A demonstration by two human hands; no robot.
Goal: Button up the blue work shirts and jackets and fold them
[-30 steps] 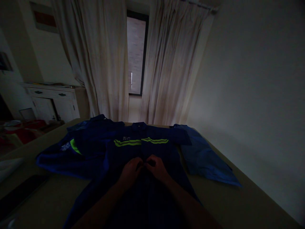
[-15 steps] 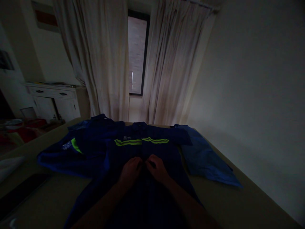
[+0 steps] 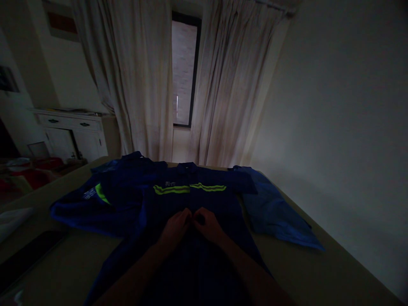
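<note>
A dark blue work shirt (image 3: 216, 204) with a yellow-green reflective stripe across the chest lies spread face up before me, its collar at the far end. My left hand (image 3: 177, 223) and my right hand (image 3: 205, 223) meet at the middle of its front, below the stripe. Both hands are closed in a pinch on the shirt's front placket, fingertips nearly touching. Whatever small part sits between the fingertips is too dark to make out.
Another dark blue garment (image 3: 95, 212) with a reflective patch lies bunched on the left. A lighter blue garment (image 3: 277, 212) lies on the right. A dark flat object (image 3: 30, 257) and a white item (image 3: 12, 221) rest on the table's left side. Curtains and a white cabinet (image 3: 73, 131) stand behind.
My right hand has shifted slightly left, closing the small gap to my left hand. The garments stay in place.
</note>
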